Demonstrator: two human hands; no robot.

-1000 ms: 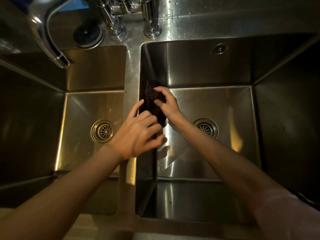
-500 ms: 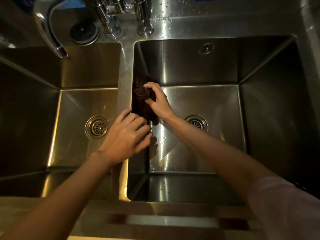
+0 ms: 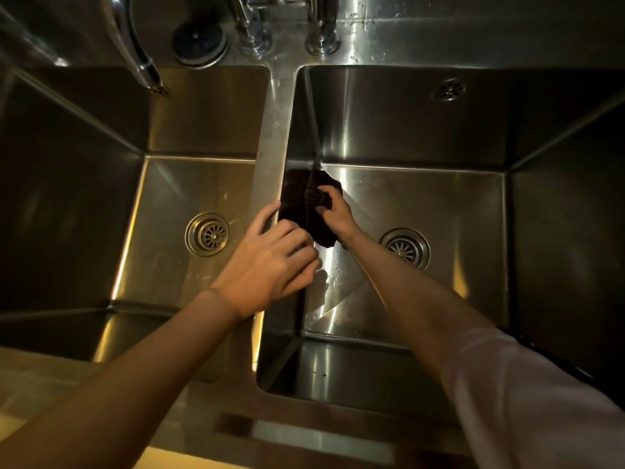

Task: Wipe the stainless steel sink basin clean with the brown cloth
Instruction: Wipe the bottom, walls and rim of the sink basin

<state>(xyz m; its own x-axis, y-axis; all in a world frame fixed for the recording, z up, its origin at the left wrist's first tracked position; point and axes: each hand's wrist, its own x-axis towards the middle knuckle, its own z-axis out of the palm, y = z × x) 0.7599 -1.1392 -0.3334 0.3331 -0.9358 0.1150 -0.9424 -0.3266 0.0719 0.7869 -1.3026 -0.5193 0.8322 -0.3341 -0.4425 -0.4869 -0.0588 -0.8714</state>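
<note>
A double stainless steel sink fills the head view. The brown cloth (image 3: 297, 208) is pressed against the left wall of the right basin (image 3: 422, 204), low down near its floor. My right hand (image 3: 333, 211) reaches into that basin and grips the cloth, fingers curled over its bunched middle. My left hand (image 3: 270, 262) rests on the divider (image 3: 270, 147) between the two basins, fingers spread over its edge, just in front of the cloth and holding nothing.
The left basin (image 3: 189, 194) has a round drain (image 3: 207, 234); the right basin's drain (image 3: 404, 248) lies right of my forearm. A curved faucet spout (image 3: 142, 62) hangs over the left basin. Tap bases (image 3: 321, 38) and a round black cap (image 3: 199, 42) stand behind.
My right hand has slid the cloth down the basin's left wall towards the floor. My left hand stays on the divider. The camera has shifted slightly.
</note>
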